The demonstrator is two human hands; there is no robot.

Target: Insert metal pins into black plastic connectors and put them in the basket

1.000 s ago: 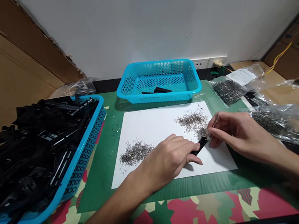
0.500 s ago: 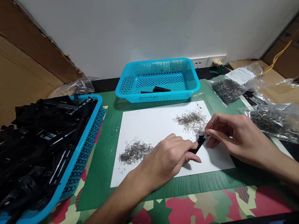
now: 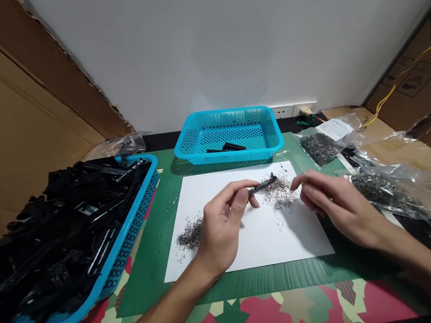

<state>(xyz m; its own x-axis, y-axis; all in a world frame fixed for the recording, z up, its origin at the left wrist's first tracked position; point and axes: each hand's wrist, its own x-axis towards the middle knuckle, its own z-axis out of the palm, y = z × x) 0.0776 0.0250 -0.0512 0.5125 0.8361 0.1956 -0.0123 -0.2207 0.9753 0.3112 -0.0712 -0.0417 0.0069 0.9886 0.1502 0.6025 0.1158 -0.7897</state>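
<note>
White sheet (image 3: 269, 243) on green mat (image 3: 146, 270) under hands, wall (image 3: 180, 41) beyond. Two baskets (image 3: 231, 156), two wire piles (image 3: 280, 192). Left hand (image 3: 221, 226) — clamped on one black part (image 3: 263, 185), above sheet; right hand (image 3: 341, 207) — curled, grip unclear.

One narrow black part (image 3: 263, 185), held above the white paper (image 3: 269, 243) in the left hand (image 3: 221, 229), slanting up rightward. Small bent wires (image 3: 281, 192), metallic, tangled in two loose heaps on the paper.

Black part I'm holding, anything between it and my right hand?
Nothing visible blocks the gap between the black part and your right hand; the nearby pile of wire pieces lies low on the white sheet.
</note>
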